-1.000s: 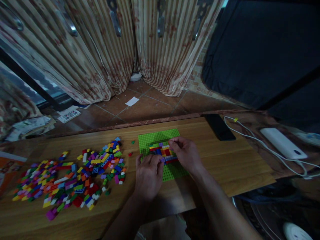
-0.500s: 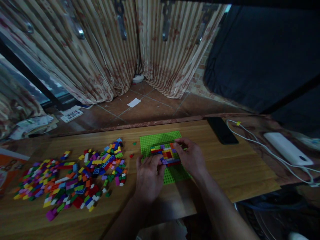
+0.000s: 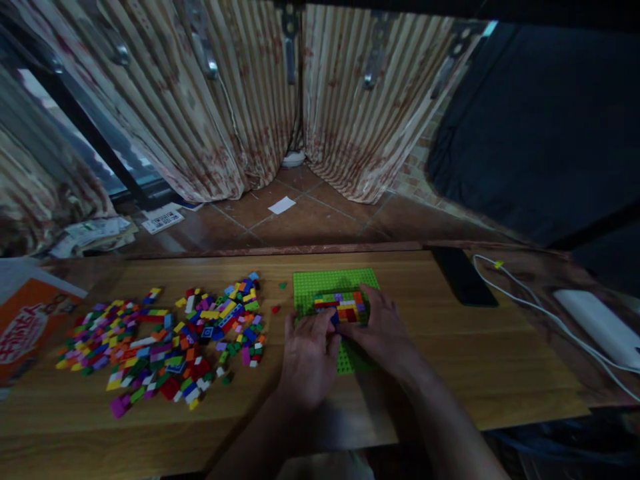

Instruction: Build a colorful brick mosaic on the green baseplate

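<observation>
Two hands at the green baseplate (image 3: pixel 327 283).
Left hand (image 3: pixel 307 357) and right hand (image 3: pixel 383 333) meet on the brick build (image 3: pixel 341 307), mid-bench, near its far edge; grips seemingly pinched narrow, holding small bricks, though dim light blurs this.

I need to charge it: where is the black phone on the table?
In the head view, the black phone lies at the table's far edge, right of the green baseplate, beside the white cable.
</observation>
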Demonstrator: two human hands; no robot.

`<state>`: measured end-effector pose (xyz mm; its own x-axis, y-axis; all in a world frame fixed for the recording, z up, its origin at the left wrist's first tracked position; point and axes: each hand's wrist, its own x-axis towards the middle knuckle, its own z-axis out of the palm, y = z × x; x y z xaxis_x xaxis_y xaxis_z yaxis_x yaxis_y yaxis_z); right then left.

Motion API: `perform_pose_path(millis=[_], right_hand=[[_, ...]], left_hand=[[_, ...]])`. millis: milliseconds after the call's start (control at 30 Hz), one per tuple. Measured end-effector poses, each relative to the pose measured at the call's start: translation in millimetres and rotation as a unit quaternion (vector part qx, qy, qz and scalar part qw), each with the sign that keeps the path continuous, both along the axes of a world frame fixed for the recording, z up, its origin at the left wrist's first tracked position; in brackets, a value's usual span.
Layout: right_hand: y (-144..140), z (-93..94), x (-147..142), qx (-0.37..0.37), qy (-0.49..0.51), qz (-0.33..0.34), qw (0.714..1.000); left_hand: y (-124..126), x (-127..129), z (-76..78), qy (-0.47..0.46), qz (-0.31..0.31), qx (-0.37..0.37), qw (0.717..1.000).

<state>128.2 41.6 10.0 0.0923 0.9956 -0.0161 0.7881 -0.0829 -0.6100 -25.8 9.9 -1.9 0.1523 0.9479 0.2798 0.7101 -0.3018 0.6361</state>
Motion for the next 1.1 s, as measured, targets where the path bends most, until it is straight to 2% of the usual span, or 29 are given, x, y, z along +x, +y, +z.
perform_pose_path(millis=[233, 467, 633, 733, 833, 933, 1000, 1100], right_hand=[[4.1, -3.4, 1.5, -0.005, -0.018, -0.007, 1.0], [7.0, -9.7, 1.7, -0.002, -0.023, -0.015, 1.0], [7.6, -7.7, 4.2, -0.021, -0.012, -0.016, 1.0], [10.3, -4.0, 10.0, -0.027, 0.035, -0.017, 0.999], [15.7, 0.7, 15.3, -0.046, 0.159, -0.07, 0.984], [20.3, 6.0, 13.7, -0.012, 0.29, -0.154, 0.944], [20.3, 10.8, 7.0, 0.034, 0.296, -0.195, 0.935], [15.2, 18.5, -10.1, 0.094, 0.233, -0.215, 0.944]], left_hand=[[-1.9, 0.9, -1.5, 0.01, 0.0, 0.0, 1.0], [-3.7, 0.6, 0.3, -0.025, -0.001, -0.013, 1.0], [-4.3, -9.6, 9.8, -0.079, 0.026, 0.005, 0.997], [-0.7, -21.7, 17.2, -0.116, 0.06, -0.002, 0.991], [4.2, -33.3, 21.3, -0.156, 0.085, -0.027, 0.984], [5.7, -38.7, 22.6, -0.188, 0.102, -0.047, 0.976], [3.3, -38.2, 23.6, -0.198, 0.104, -0.042, 0.974], [-4.1, -33.6, 27.0, -0.196, 0.094, -0.009, 0.976]])
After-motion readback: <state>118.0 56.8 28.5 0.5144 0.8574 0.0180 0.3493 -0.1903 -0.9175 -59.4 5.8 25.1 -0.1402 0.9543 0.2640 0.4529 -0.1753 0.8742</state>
